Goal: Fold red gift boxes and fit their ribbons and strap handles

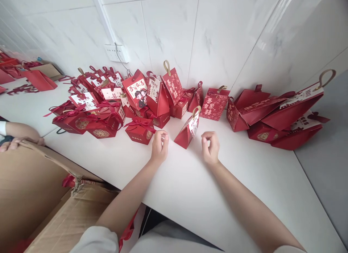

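My left hand [160, 147] rests above the white table with its fingers curled in, nothing visible in them. Just beside it, on its left, is a red gift box with a ribbon bow [140, 130]. My right hand [210, 147] is likewise curled closed with nothing showing in it. Between the two hands stands an upright red triangular gift box [185, 135] with a white printed tag and a gold loop on top. Neither hand appears to touch it.
Many red gift boxes [100, 127] crowd the table along the tiled wall. More are stacked at the right [272, 117]. A large cardboard carton [81, 202] stands at the lower left, gripped by another person's hand [21, 143]. A wall socket [116, 53] has a cable.
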### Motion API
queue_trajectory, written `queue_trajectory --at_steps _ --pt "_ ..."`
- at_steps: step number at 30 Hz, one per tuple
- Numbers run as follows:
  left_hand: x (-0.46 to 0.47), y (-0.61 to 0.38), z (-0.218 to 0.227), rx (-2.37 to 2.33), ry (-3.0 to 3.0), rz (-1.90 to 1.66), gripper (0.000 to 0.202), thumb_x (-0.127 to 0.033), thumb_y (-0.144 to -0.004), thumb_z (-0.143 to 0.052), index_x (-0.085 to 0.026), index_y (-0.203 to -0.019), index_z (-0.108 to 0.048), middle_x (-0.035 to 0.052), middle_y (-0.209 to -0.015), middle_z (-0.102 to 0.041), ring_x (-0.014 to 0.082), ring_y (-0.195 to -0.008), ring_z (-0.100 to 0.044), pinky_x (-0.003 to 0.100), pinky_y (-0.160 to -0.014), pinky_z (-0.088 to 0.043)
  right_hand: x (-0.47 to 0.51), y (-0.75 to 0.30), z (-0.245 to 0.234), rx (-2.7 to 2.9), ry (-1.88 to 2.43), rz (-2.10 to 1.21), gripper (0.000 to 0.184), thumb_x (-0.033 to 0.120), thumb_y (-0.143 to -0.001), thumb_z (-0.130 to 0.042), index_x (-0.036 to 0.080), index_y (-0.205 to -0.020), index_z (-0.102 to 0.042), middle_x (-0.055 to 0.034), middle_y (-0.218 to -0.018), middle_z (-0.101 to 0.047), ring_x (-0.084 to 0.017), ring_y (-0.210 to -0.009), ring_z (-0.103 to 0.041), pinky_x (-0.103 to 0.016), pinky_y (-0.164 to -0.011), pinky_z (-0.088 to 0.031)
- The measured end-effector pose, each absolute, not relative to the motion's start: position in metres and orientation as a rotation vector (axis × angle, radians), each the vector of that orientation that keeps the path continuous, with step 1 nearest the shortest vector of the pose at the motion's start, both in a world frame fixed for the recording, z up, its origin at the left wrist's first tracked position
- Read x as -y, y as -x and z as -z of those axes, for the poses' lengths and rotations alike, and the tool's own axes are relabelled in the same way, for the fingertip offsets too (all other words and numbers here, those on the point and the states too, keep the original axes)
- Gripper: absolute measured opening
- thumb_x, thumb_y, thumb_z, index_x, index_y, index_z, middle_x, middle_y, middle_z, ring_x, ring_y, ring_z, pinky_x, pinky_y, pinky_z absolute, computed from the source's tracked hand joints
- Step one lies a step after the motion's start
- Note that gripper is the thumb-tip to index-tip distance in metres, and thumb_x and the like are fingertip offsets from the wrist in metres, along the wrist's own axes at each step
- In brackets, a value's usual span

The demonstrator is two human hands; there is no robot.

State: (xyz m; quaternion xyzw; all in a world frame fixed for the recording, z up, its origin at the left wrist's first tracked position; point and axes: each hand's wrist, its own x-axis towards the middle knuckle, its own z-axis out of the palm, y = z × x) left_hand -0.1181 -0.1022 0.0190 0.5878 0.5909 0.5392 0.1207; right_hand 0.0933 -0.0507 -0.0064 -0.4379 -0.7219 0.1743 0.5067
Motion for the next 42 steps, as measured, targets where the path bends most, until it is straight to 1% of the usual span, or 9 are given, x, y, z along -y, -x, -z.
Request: queue_trajectory --at_steps 3,5,10,15,18,27,30,35,42 --pt "0.104 0.105 -0.016 -1.519 -1.799 -1.519 0.02 -0.038 -0.091 -0.048 -0.021 -0.104 -0.047 0.0065 -0.102 -0.055 0.0166 -0.09 -0.059 0.03 -0.079 -0.048 0.031 -0.087 0.006 1.41 0.976 -0.747 0.041 0.048 -0.094 -0.039 0.024 -0.128 -0.044 -0.0111 -0.14 -0.045 -0.023 -0.129 -0.044 -0.041 -0.102 -0.038" --pt "0.105 0.097 -0.012 -1.424 -1.874 -1.361 0.028 -0.039 -0.087 -0.056 -0.021 -0.107 -0.047 0.0068 -0.104 -0.055 0.0182 -0.094 -0.059 0.032 -0.08 -0.049 0.019 -0.085 0.009 1.389 0.952 -0.954 0.049 0.054 -0.093 -0.039 0.025 -0.133 -0.042 -0.0083 -0.148 -0.038 -0.022 -0.136 -0.037 -0.041 -0.106 -0.036" --pt "0.101 0.098 -0.006 -1.438 -1.808 -1.247 0.049 -0.042 -0.076 -0.07 -0.021 -0.112 -0.045 0.0088 -0.112 -0.055 0.0218 -0.101 -0.058 0.038 -0.088 -0.049 0.017 -0.092 0.016 1.416 0.893 -1.163 0.043 0.057 -0.092 -0.04 0.023 -0.114 -0.054 -0.0083 -0.121 -0.062 -0.023 -0.111 -0.059 -0.039 -0.094 -0.047" --pt "0.092 0.116 -0.008 -1.305 -1.557 -1.431 0.037 -0.041 -0.08 -0.066 -0.019 -0.106 -0.053 0.007 -0.108 -0.06 0.0198 -0.098 -0.06 0.034 -0.086 -0.05 0.034 -0.09 0.015 1.424 0.828 -1.222 0.028 0.049 -0.08 -0.066 0.024 -0.092 -0.06 -0.005 -0.097 -0.068 -0.023 -0.091 -0.063 -0.038 -0.086 -0.05" --pt "0.087 0.126 -0.006 -1.252 -1.419 -1.427 0.03 -0.04 -0.08 -0.066 -0.018 -0.099 -0.059 0.0058 -0.102 -0.064 0.0191 -0.095 -0.062 0.034 -0.086 -0.051 0.037 -0.087 0.015 1.449 0.79 -1.378 0.028 0.046 -0.076 -0.072 0.024 -0.088 -0.061 -0.005 -0.097 -0.069 -0.023 -0.089 -0.064 -0.04 -0.084 -0.052" --pt "0.072 0.155 0.0 -1.166 -1.299 -1.216 0.04 -0.038 -0.066 -0.08 -0.014 -0.095 -0.068 0.0085 -0.098 -0.072 0.0238 -0.092 -0.067 0.041 -0.087 -0.054 0.026 -0.095 0.02 1.466 0.682 -1.67 0.022 0.039 -0.074 -0.076 0.022 -0.086 -0.069 -0.0039 -0.096 -0.073 -0.022 -0.089 -0.067 -0.042 -0.088 -0.05" --pt "0.074 0.161 -0.001 -1.197 -1.332 -1.094 0.043 -0.035 -0.063 -0.082 -0.013 -0.097 -0.067 0.0082 -0.096 -0.072 0.023 -0.09 -0.068 0.038 -0.084 -0.054 0.02 -0.099 0.02 1.505 0.673 -1.712 0.023 0.036 -0.071 -0.079 0.02 -0.084 -0.069 -0.0039 -0.095 -0.073 -0.02 -0.086 -0.067 -0.039 -0.085 -0.051" --pt "0.08 0.17 -0.003 -1.35 -1.402 -0.928 0.034 -0.037 -0.062 -0.082 -0.012 -0.08 -0.067 0.0076 -0.08 -0.072 0.0205 -0.075 -0.068 0.031 -0.068 -0.054 0.014 -0.106 0.025 1.559 0.685 -1.744 0.028 0.031 -0.065 -0.084 0.018 -0.084 -0.067 -0.0029 -0.089 -0.073 -0.017 -0.08 -0.066 -0.035 -0.08 -0.052" --pt "0.076 0.173 0.003 -1.325 -1.4 -0.911 0.032 -0.037 -0.06 -0.082 -0.013 -0.076 -0.07 0.0065 -0.077 -0.072 0.02 -0.073 -0.067 0.03 -0.067 -0.053 0.012 -0.105 0.026 1.56 0.765 -1.704 0.028 0.036 -0.062 -0.084 0.018 -0.078 -0.071 -0.0034 -0.081 -0.073 -0.018 -0.074 -0.067 -0.034 -0.076 -0.053"
